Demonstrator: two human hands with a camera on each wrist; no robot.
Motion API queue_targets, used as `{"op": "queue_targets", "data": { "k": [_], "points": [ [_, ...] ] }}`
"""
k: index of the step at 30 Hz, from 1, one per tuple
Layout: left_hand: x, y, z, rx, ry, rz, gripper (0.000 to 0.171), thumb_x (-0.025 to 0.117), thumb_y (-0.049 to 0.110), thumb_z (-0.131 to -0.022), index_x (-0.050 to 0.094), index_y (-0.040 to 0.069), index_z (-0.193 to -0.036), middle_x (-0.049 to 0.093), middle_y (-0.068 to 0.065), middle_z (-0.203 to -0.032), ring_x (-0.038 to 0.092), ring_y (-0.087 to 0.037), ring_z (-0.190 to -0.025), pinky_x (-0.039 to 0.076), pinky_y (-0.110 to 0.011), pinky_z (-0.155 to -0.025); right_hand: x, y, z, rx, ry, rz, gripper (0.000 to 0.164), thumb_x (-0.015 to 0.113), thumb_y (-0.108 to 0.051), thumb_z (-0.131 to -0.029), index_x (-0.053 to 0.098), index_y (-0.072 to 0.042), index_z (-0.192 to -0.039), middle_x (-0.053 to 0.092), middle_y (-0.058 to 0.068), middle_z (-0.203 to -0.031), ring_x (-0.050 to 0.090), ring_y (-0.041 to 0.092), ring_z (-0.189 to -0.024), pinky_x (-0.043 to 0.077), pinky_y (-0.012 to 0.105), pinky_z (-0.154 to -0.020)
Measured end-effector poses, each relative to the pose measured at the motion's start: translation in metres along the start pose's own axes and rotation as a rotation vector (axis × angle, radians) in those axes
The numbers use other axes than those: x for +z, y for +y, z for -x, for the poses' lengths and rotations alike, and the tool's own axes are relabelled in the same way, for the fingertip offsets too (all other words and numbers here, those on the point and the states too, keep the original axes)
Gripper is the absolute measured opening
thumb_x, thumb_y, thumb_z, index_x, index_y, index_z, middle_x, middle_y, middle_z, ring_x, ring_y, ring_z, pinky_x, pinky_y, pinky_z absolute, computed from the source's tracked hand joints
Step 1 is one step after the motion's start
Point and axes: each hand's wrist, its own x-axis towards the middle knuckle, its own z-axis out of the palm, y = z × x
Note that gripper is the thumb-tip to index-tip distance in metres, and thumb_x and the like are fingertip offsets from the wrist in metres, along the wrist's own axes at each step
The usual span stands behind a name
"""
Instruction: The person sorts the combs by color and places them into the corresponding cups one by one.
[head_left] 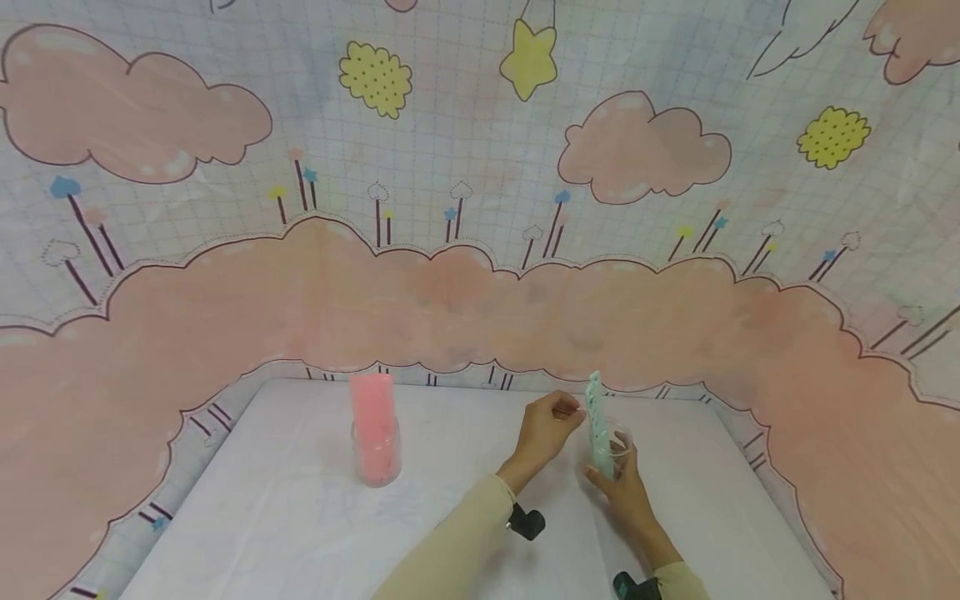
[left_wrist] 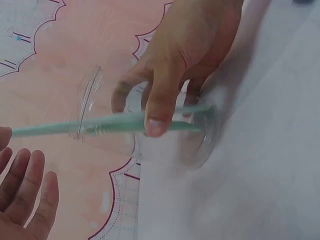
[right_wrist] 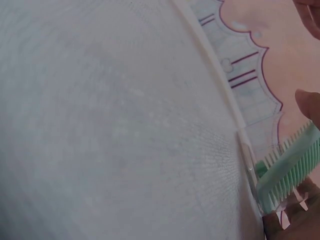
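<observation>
My right hand grips a clear jar low on its side, with thumb and fingers round the wall. A mint-green comb stands in that jar and rises well above its rim. In the left wrist view the green comb shows through the clear wall, and two green ends lie near the jar's base. Teeth show along both edges of the comb in the right wrist view. Just left of the comb's upper part is my left hand; its fingers are loosely spread in the left wrist view, a fingertip by the comb's end.
On the left of the white table stands another clear jar with a broad pink item upright in it. A cloth printed with clouds hangs behind the table and beyond its sides.
</observation>
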Motion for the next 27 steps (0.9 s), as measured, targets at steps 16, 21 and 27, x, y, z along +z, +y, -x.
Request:
{"op": "queue_targets", "data": {
  "k": [16,21,27],
  "points": [
    [-0.043,-0.015,0.013,0.043,0.014,-0.080,0.015,0.070,0.023,-0.091,0.071,0.010,-0.099,0.074,-0.003,-0.095,0.070,-0.013,-0.086,0.057,-0.021,-0.076,-0.004,-0.003,0.001,-0.003,-0.011,0.012,0.094,0.073,-0.034,-0.088,0.006,-0.022,-0.154,0.026,0.019,-0.157,0.035,0.044,-0.140,0.036,0.061,-0.110],
    [-0.055,-0.017,0.021,0.041,-0.005,-0.096,0.017,0.068,0.023,-0.092,0.070,0.009,-0.102,0.074,-0.003,-0.097,0.069,-0.013,-0.089,0.057,-0.021,-0.077,-0.004,-0.002,0.000,0.000,-0.022,0.011,0.096,0.073,-0.035,-0.088,0.005,-0.023,-0.154,0.025,0.019,-0.158,0.032,0.045,-0.143,0.032,0.064,-0.113],
    [-0.073,-0.022,0.033,0.043,-0.020,-0.143,0.018,0.067,0.022,-0.093,0.069,0.009,-0.105,0.073,-0.003,-0.098,0.070,-0.015,-0.091,0.058,-0.022,-0.080,-0.003,-0.002,0.002,0.019,-0.027,0.015,0.095,0.074,-0.031,-0.088,0.006,-0.023,-0.154,0.024,0.019,-0.158,0.029,0.047,-0.144,0.030,0.065,-0.114]
  ]
}}
